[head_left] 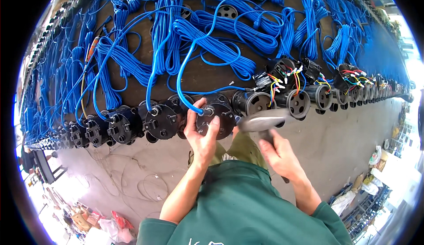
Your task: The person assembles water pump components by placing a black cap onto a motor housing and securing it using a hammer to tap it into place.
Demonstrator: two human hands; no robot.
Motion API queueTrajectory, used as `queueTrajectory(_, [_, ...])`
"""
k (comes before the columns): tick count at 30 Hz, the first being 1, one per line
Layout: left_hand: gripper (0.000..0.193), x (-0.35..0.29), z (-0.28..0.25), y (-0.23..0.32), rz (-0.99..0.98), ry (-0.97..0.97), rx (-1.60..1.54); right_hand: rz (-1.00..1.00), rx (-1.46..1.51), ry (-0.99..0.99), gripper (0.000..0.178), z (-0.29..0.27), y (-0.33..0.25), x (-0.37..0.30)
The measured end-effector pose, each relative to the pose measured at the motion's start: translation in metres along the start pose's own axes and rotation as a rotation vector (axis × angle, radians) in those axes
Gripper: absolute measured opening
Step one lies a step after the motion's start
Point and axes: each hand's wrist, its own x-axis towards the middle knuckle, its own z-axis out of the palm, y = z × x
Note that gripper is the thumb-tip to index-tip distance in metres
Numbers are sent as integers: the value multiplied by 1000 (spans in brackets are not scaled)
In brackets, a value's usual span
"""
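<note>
Fingers (191,118) of the left hand (202,144) were closed on a black round housing (224,120), the thumb lying on its flat face and the index finger along its left side, next to the fitting where a thick blue cable (181,70) entered. That housing sat at the near edge of the desk (214,80), directly in front of the person. The right hand (282,159) had its fingers wrapped around the dark handle of a mallet-like tool (266,120); its grey head, blurred, appeared just right of the housing, though whether the two touched could not be told.

To the left, similar closed housings (125,126) stood in a row along the desk's edge, several with a blue cable leading out of the face. To the right ran a line of open black housings (298,104), with red, yellow, green and white wires (278,84) rising out of some of them. Farther back, coiled bundles of blue cable (215,46) covered much of the desk, and among them lay an orange-handled tool (92,50) and a black disc with holes (227,12). The person wore a green shirt (247,205). Below, loose strands (115,170) lay on the grey floor (327,143).
</note>
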Motion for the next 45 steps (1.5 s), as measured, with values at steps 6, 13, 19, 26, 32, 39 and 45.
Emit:
queueTrajectory(6, [56, 2, -2, 3, -27, -29, 3, 5, 482, -11, 20, -8, 4, -1])
queueTrajectory(13, [61, 7, -2, 2, 4, -45, -12, 125, 361, -68, 20, -11, -4, 5])
queueTrajectory(19, [61, 6, 1, 2, -10, -40, -58, 19, 235, -54, 25, 4, 10, 11])
queueTrajectory(26, [61, 8, -3, 0, -11, -83, -57, 141, 407, -84, 26, 0, -1, 0])
queueTrajectory(32, [61, 2, 1, 4, -33, -64, -116, 100, 311, -120, 17, 0, 3, 2])
queueTrajectory(39, [63, 3, 4, 2, -69, -69, -202, 95, 262, -119, 16, 11, 24, 10])
queueTrajectory(45, [65, 3, 3, 8, -124, -56, -262, 124, 458, -63, 18, 2, 4, -3])
